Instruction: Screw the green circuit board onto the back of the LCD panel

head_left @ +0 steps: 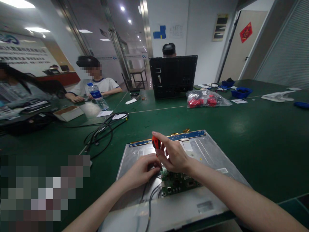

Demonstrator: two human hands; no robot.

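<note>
A silver metal display panel (207, 151) lies face down on the green table in front of me. A green circuit board (178, 183) is mounted on its back, with grey cables running from it toward me. My right hand (172, 154) is closed around a screwdriver with a red and black handle (155, 142), held upright over the board's left edge. My left hand (142, 169) rests on the panel beside the screwdriver's tip, fingers curled and pinched near it. Whether those fingers hold anything is hidden.
A black monitor back (172, 76) stands upright across the table, a person seated behind it. Black cables (103, 130) coil at left. A plastic bag with red parts (205, 99), blue trays (241, 92), a water bottle (98, 96) and two seated people at left.
</note>
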